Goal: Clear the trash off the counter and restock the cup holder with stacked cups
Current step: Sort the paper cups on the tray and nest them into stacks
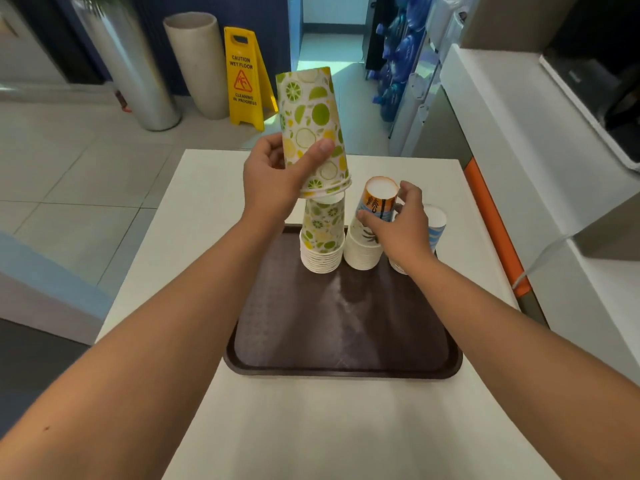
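Lime-print cups (313, 133), inverted and nested, are gripped in our left hand (273, 181) just above the matching lime stack (322, 237) on the brown tray (339, 327). We judge the rims should align squarely before lowering. Our right hand (401, 223) pinches the orange-topped stack (379, 202) beside it; a blue stack (437, 221) stands behind. The tray rests on the white worktop (194, 216).

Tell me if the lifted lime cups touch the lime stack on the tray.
Apart. The head view shows the lifted lime cups, in the left hand, with a gap above the lime stack.
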The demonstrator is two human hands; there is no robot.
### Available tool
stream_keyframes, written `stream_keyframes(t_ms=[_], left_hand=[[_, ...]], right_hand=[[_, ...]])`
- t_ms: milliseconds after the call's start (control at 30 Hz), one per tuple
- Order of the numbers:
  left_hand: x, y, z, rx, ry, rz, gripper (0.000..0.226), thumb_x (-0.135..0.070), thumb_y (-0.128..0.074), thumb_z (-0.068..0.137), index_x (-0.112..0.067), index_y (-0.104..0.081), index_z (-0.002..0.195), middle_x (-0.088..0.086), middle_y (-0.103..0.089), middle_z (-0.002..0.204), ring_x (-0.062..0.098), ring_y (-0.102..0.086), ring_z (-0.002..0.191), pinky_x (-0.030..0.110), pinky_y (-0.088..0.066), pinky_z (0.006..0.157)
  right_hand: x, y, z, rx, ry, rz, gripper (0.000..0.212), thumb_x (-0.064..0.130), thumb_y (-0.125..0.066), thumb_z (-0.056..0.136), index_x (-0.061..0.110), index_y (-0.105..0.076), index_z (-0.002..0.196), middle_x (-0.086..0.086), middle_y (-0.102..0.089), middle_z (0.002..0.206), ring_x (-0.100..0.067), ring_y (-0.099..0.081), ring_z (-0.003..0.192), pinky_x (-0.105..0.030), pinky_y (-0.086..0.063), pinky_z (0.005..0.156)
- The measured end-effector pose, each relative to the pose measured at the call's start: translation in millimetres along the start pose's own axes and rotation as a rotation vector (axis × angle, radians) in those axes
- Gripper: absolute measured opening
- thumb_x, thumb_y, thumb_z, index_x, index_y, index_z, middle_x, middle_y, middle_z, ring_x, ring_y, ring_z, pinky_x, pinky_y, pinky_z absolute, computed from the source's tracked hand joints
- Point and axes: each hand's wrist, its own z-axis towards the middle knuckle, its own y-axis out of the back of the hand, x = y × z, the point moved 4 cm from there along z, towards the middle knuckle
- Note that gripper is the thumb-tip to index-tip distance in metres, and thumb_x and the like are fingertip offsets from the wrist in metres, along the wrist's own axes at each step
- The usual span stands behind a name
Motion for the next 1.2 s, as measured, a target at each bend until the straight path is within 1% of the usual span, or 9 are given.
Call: stream_keyframes(t_ms=[100,233,367,467,800,900,1033,1100,1200], left_hand=[[15.3,-4.3,11.4,0.016,-0.053,0.148,0.079,-0.043,-0.093,0.055,-0.012,-0.054,0.117,0.003,-0.071,0.114,0.016,-0.071,0.104,0.04,-0.059,0.089],[44.9,-4.2,10.6,0.093,-0.079,0.333,0.079,-0.043,-0.093,0.057,-0.02,-0.048,0.118,-0.004,-0.063,0.117,0.009,-0.064,0.108,0.034,-0.056,0.094],[75.8,-4.5,4.8,0.169,-0.054,0.43,0.08,-0.031,-0.092,0.065,-0.021,-0.046,0.129,-0.007,-0.058,0.125,0.008,-0.059,0.113,0.022,-0.05,0.095],[92.6,-4.5,2.7,0.168,-0.039,0.538,0.076,-0.033,-0.091,0.066,-0.019,-0.053,0.129,-0.008,-0.061,0.124,0.007,-0.057,0.111,0.024,-0.047,0.095],[106.4,-5.2,-0.6,0.145,0.032,0.571,0.076,-0.033,-0.091,0.067,-0.017,-0.054,0.131,-0.009,-0.063,0.12,0.005,-0.06,0.103,0.005,-0.043,0.078],[106.2,-7.8,0.9,0.157,0.04,0.591,0.077,-0.033,-0.091,0.068,-0.016,-0.052,0.133,-0.006,-0.063,0.124,0.005,-0.058,0.106,0.009,-0.045,0.082],[102.8,-7.7,-2.6,0.164,0.074,0.58,0.092,-0.035,-0.092,0.065,-0.016,-0.043,0.142,-0.002,-0.056,0.139,0.01,-0.054,0.12,0.03,-0.047,0.102],[98.0,-5.6,-9.3,0.085,0.044,0.567,0.102,-0.035,-0.09,0.067,-0.016,-0.033,0.149,0.0,-0.045,0.149,0.016,-0.045,0.135,0.039,-0.042,0.111],[75.8,-7.5,-33.6,-0.126,-0.165,0.545,0.085,-0.031,-0.085,0.071,-0.01,-0.038,0.14,-0.003,-0.042,0.133,0.019,-0.043,0.129,0.032,-0.042,0.104]], right_hand=[[-1.4,-3.3,2.6,-0.021,0.01,0.002,0.081,0.027,-0.086,0.071,0.016,-0.038,0.136,-0.003,-0.053,0.135,-0.019,-0.053,0.123,-0.032,-0.046,0.101],[-2.8,-4.3,3.5,-0.032,0.031,-0.036,0.07,0.025,-0.083,0.074,0.015,-0.044,0.132,-0.001,-0.056,0.13,-0.015,-0.054,0.117,-0.023,-0.043,0.092],[-8.0,-7.2,3.4,-0.047,0.074,-0.061,0.068,0.023,-0.08,0.077,0.015,-0.043,0.134,-0.002,-0.054,0.132,-0.017,-0.053,0.121,-0.024,-0.043,0.096],[-10.6,-9.9,2.6,-0.061,0.078,-0.06,0.068,0.025,-0.078,0.079,0.015,-0.042,0.136,-0.001,-0.053,0.134,-0.016,-0.052,0.122,-0.023,-0.043,0.097],[-16.0,-11.5,-0.2,-0.083,0.084,-0.05,0.069,0.026,-0.079,0.079,0.015,-0.043,0.137,-0.001,-0.053,0.134,-0.015,-0.052,0.123,-0.031,-0.047,0.102],[-14.6,-9.1,0.4,-0.058,0.066,-0.043,0.071,0.026,-0.08,0.078,0.014,-0.044,0.138,-0.002,-0.054,0.134,-0.016,-0.053,0.123,-0.034,-0.048,0.103],[-17.9,-1.2,-9.5,-0.022,0.016,-0.044,0.083,0.03,-0.079,0.079,0.013,-0.034,0.147,-0.003,-0.044,0.148,-0.017,-0.044,0.134,-0.032,-0.041,0.108],[-18.1,8.4,-19.9,-0.044,0.021,-0.031,0.077,0.026,-0.076,0.083,0.015,-0.034,0.147,0.0,-0.043,0.149,-0.01,-0.045,0.129,-0.021,-0.04,0.101],[-16.2,32.4,-35.0,-0.19,0.059,0.029,0.056,0.02,-0.072,0.086,0.017,-0.046,0.135,0.004,-0.053,0.136,-0.003,-0.052,0.114,-0.013,-0.047,0.089]])
